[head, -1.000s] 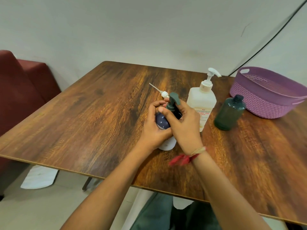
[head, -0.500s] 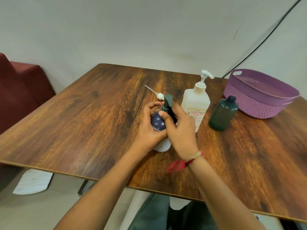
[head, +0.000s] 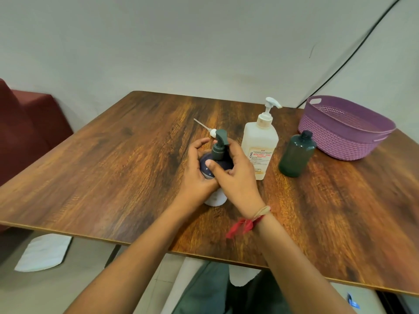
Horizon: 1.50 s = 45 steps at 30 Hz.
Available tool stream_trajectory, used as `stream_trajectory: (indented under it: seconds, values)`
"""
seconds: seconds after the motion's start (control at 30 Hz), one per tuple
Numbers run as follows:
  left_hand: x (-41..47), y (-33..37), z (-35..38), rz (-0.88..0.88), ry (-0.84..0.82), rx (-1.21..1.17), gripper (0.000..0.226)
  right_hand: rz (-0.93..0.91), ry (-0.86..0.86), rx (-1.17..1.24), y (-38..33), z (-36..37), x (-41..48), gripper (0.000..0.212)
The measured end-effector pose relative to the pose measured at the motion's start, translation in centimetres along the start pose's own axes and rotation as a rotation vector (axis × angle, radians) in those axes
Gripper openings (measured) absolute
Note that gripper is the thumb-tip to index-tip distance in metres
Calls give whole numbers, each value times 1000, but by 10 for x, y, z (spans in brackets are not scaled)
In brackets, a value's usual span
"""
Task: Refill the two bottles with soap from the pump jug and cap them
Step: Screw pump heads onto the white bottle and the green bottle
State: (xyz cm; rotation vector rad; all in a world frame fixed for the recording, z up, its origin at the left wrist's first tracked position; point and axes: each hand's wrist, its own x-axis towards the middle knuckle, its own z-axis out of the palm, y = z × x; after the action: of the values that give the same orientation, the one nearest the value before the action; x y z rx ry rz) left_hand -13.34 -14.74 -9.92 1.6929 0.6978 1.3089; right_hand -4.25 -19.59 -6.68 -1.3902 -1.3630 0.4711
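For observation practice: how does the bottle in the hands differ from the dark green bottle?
The held bottle is dark blue over white, the green bottle all green. The held bottle carries a pump head, the green bottle a plain cap. The left hand and right hand grip the held bottle; the green bottle stands untouched. Both stand upright.

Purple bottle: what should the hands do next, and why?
Probably the right hand should twist the green pump snug: it stands upright in the neck of the purple bottle, whose body the left hand grips steady.
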Motion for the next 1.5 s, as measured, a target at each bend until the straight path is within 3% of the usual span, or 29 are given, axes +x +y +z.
stream_trajectory:
  seconds: [0.4,0.57,0.7,0.8,0.97,1.1,1.17,1.37,1.5]
  values:
    - [2,-8,3,47,22,46,71,10,-1,138,0,-14,-3,47]
    - [14,-11,-7,3,94,120,73,-30,373,118,8,-39,-5,30]
    - [29,-21,-22,-48,142,140,74,52,689,15,30,-76,1,29]
    - [38,-27,-30,-66,177,144,77,134,822,-74,48,-98,7,41]
    - [52,-32,-37,-97,249,169,77,423,627,-215,82,-123,22,93]
    - [65,-39,-49,-130,278,209,77,488,494,-216,99,-130,39,111]
    - [69,-42,-53,-142,263,209,77,485,461,-182,104,-130,46,111]
    - [69,-43,-57,-126,232,230,81,485,449,-158,104,-133,55,80]
    - [52,-27,-54,-9,403,241,91,480,447,-185,105,-138,48,79]
